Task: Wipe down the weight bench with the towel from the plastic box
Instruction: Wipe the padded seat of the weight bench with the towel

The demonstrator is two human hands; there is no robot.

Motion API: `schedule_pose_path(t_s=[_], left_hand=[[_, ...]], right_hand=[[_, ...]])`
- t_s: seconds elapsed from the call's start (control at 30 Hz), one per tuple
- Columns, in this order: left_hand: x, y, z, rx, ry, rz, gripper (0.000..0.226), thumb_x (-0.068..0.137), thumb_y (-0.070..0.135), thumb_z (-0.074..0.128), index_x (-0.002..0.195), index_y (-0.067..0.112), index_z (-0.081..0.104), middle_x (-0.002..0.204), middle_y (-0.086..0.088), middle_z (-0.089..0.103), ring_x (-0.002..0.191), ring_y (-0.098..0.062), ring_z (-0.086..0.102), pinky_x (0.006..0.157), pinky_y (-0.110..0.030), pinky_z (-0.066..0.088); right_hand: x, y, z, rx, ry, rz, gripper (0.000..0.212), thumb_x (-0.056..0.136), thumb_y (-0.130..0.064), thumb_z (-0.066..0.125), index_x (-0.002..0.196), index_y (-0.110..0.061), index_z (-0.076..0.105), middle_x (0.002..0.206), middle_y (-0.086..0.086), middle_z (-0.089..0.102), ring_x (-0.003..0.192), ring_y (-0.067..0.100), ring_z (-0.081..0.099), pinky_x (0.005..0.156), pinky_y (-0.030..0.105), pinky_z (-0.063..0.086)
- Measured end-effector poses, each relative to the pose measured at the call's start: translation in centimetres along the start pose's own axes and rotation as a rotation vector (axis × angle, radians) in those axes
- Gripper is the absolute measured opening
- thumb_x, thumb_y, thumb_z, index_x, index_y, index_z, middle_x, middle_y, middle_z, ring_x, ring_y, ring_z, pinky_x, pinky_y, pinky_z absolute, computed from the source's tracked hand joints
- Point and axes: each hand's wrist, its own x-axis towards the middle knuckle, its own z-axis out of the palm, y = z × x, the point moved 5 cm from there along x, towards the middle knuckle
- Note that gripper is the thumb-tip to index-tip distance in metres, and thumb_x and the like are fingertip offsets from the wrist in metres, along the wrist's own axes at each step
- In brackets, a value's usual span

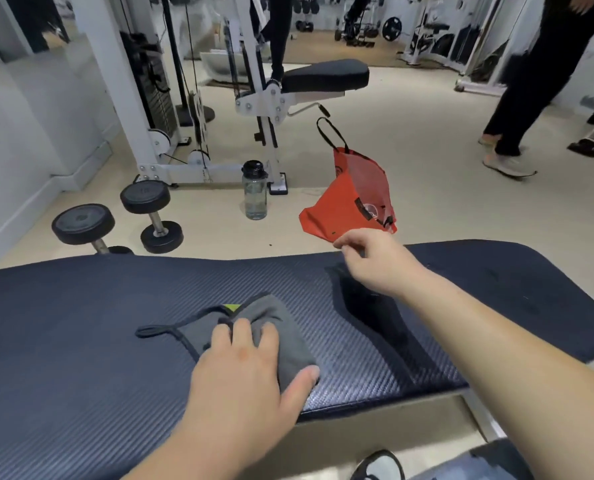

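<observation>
The weight bench point(91, 323) with its dark blue textured pad stretches across the lower half of the view. A folded grey towel point(281, 327) with a dark cord loop and a green tag lies on the pad. My left hand point(243, 372) presses flat on the towel, fingers spread over it and thumb at its near edge. My right hand point(375, 261) reaches over the bench's far edge, with thumb and forefinger pinching the lower corner of a red bag point(351, 199). No plastic box is in view.
On the floor beyond the bench stand a clear water bottle point(255, 192) and two black dumbbells point(150, 216). A white cable machine with a black seat point(323, 76) rises behind. A person's legs point(517, 126) are at the right. My shoe point(378, 465) shows below.
</observation>
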Motion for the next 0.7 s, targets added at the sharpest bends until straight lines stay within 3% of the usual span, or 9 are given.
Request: schedule_pose_path(t_s=[0.1, 0.17, 0.23, 0.3, 0.4, 0.5, 0.6, 0.7], left_hand=[[1.7, 2.0, 0.9, 0.073, -0.029, 0.043, 0.085, 0.089, 0.077, 0.019, 0.151, 0.020, 0.034, 0.140, -0.010, 0.047, 0.120, -0.032, 0.044, 0.092, -0.040, 0.050], [3.5, 2.0, 0.9, 0.040, -0.018, 0.137, 0.077, 0.086, 0.069, 0.033, 0.143, 0.020, 0.052, 0.134, -0.011, 0.059, 0.115, -0.034, 0.054, 0.087, -0.045, 0.056], [6.4, 1.5, 0.9, 0.013, -0.020, 0.208, 0.071, 0.083, 0.064, 0.038, 0.143, 0.029, 0.054, 0.146, -0.005, 0.057, 0.127, -0.032, 0.052, 0.097, -0.047, 0.054], [10.0, 1.1, 0.8, -0.045, -0.078, 0.160, 0.069, 0.085, 0.060, 0.038, 0.150, 0.036, 0.041, 0.161, 0.005, 0.039, 0.145, -0.027, 0.034, 0.112, -0.045, 0.042], [12.9, 3.3, 0.3, -0.139, -0.035, 0.024, 0.057, 0.089, 0.053, 0.043, 0.144, 0.036, 0.043, 0.157, 0.008, 0.040, 0.144, -0.030, 0.031, 0.109, -0.045, 0.042], [10.6, 8.7, 1.1, -0.130, 0.032, 0.301, 0.057, 0.088, 0.053, 0.044, 0.143, 0.039, 0.042, 0.158, 0.012, 0.041, 0.142, -0.026, 0.034, 0.112, -0.042, 0.042], [12.7, 8.8, 2.0, -0.146, 0.000, 0.473, 0.060, 0.088, 0.057, 0.044, 0.146, 0.044, 0.039, 0.159, 0.018, 0.039, 0.143, -0.018, 0.037, 0.115, -0.042, 0.040], [17.0, 6.7, 1.5, -0.132, 0.016, 0.235, 0.059, 0.090, 0.061, 0.042, 0.145, 0.039, 0.043, 0.157, 0.010, 0.044, 0.139, -0.026, 0.040, 0.113, -0.044, 0.040]], right_hand=[[0.9, 2.4, -0.2, -0.028, -0.041, 0.061, 0.034, 0.101, -0.021, 0.049, 0.126, -0.021, 0.072, 0.137, -0.002, 0.067, 0.128, 0.021, 0.058, 0.109, 0.037, 0.046], [1.1, 3.8, -0.5, -0.081, -0.056, 0.133, 0.040, 0.097, -0.014, 0.047, 0.129, -0.021, 0.070, 0.139, 0.000, 0.065, 0.131, 0.024, 0.056, 0.110, 0.041, 0.046], [1.2, 5.2, -1.1, -0.112, -0.052, 0.222, 0.049, 0.088, -0.011, 0.045, 0.129, -0.024, 0.069, 0.136, 0.001, 0.067, 0.128, 0.028, 0.059, 0.106, 0.044, 0.050], [1.1, 6.4, -1.4, -0.097, -0.056, 0.255, 0.053, 0.077, -0.014, 0.043, 0.120, -0.026, 0.071, 0.125, 0.002, 0.071, 0.120, 0.030, 0.062, 0.100, 0.046, 0.054], [1.1, 7.7, -1.9, 0.009, -0.014, 0.234, 0.054, 0.080, -0.010, 0.041, 0.122, -0.025, 0.072, 0.126, 0.001, 0.072, 0.122, 0.027, 0.062, 0.105, 0.042, 0.051], [1.3, 8.8, -2.8, 0.106, 0.106, 0.199, 0.047, 0.093, -0.001, 0.042, 0.124, -0.019, 0.072, 0.128, 0.000, 0.071, 0.125, 0.021, 0.060, 0.104, 0.027, 0.043], [1.2, 9.4, -3.3, 0.180, 0.153, 0.170, 0.045, 0.094, 0.001, 0.042, 0.120, -0.017, 0.074, 0.123, -0.001, 0.072, 0.122, 0.017, 0.061, 0.103, 0.024, 0.042], [0.9, 9.9, -3.6, 0.197, 0.164, 0.171, 0.045, 0.095, -0.001, 0.042, 0.121, -0.018, 0.074, 0.121, -0.003, 0.072, 0.120, 0.016, 0.062, 0.107, 0.028, 0.045]])
